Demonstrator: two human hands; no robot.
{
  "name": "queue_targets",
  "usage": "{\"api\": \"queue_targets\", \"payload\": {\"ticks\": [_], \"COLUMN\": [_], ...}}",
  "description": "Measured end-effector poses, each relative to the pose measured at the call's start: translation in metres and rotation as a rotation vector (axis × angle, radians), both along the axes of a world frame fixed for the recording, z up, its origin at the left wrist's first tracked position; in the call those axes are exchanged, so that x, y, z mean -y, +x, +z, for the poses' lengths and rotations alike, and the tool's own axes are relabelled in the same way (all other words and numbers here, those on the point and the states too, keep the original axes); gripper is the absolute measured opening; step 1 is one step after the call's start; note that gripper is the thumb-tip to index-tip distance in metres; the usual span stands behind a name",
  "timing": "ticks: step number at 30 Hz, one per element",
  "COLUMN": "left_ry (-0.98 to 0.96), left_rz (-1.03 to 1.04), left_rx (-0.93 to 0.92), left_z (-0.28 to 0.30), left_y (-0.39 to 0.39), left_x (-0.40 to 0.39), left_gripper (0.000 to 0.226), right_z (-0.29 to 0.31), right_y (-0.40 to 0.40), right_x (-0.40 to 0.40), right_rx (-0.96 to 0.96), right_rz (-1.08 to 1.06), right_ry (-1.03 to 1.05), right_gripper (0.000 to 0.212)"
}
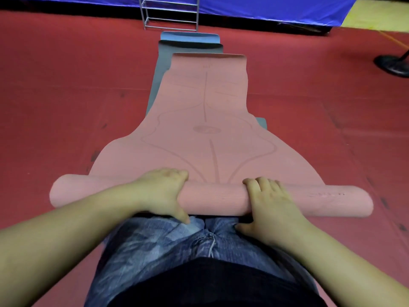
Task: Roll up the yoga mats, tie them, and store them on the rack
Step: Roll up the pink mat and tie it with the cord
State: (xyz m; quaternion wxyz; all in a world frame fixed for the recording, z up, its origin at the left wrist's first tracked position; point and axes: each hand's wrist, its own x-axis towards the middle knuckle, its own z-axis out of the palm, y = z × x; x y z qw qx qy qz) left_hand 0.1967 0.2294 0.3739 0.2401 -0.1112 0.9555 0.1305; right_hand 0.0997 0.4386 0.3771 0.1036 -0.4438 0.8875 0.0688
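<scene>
Pink yoga mat (pixel 205 111) lies lengthwise on the red floor (pixel 66 96), its near end wound into a roll (pixel 212 199) that lies crosswise just in front of the person's knees. The left hand (pixel 162 191) curls its grip over the roll left of centre, fingers on the far side and thumb on the near side. The right hand (pixel 269 200) grasps the roll right of centre in the same way. Under the pink mat lie a dark grey mat (pixel 190 47) and a blue mat (pixel 189 37), their far ends showing. A metal rack (pixel 170 13) stands beyond them against a blue tarp (pixel 276 7). A black stand base (pixel 391 64) sits at far right.
</scene>
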Motion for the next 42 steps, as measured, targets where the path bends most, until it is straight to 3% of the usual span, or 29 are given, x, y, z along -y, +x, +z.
{"api": "queue_targets", "payload": {"ticks": [5, 10, 13, 19, 22, 26, 28, 32, 36, 39, 42], "left_ry": [0.067, -0.22, -0.24, -0.014, 0.024, -0.245, -0.272, -0.193, -0.059, -0.017, -0.136], "left_rz": [0.041, 0.052, 0.091, 0.058, 0.077, -0.059, -0.045, -0.004, -0.012, 0.023, -0.016], "left_rx": [0.132, -0.186, -0.25, -0.028, 0.079, -0.124, -0.197, -0.227, -0.043, 0.03, -0.107], "left_z": [0.006, -0.005, -0.013, -0.005, -0.002, -0.007, -0.014, -0.018, -0.011, -0.009, -0.012], "left_y": [-0.016, -0.002, -0.004, -0.029, -0.041, -0.033, -0.03, -0.036, -0.051, -0.064, -0.058], "left_x": [0.008, -0.02, -0.021, 0.001, 0.007, -0.009, -0.017, -0.008, 0.002, 0.008, 0.005], "left_gripper": [0.083, 0.07, 0.061, 0.07, 0.08, 0.078, 0.071, 0.062, 0.069, 0.075, 0.072], "right_z": [-0.003, 0.002, 0.001, -0.02, -0.021, -0.013, -0.011, -0.021, -0.039, -0.028, -0.021], "right_y": [-0.011, -0.031, -0.032, -0.012, -0.026, -0.047, -0.048, -0.032, -0.036, -0.045, -0.058], "right_x": [0.018, 0.033, 0.036, 0.031, 0.046, 0.059, 0.061, 0.042, 0.026, 0.045, 0.06], "right_rx": [0.06, 0.185, 0.175, -0.039, 0.007, 0.166, 0.189, -0.025, -0.126, -0.031, 0.127], "right_rz": [-0.072, -0.078, -0.083, -0.075, -0.135, -0.118, -0.115, -0.029, 0.052, 0.014, -0.033], "right_ry": [0.019, 0.098, 0.091, -0.087, -0.029, 0.073, 0.099, -0.12, -0.28, -0.146, -0.037], "right_gripper": [0.081, 0.08, 0.083, 0.08, 0.072, 0.076, 0.076, 0.085, 0.099, 0.085, 0.079]}}
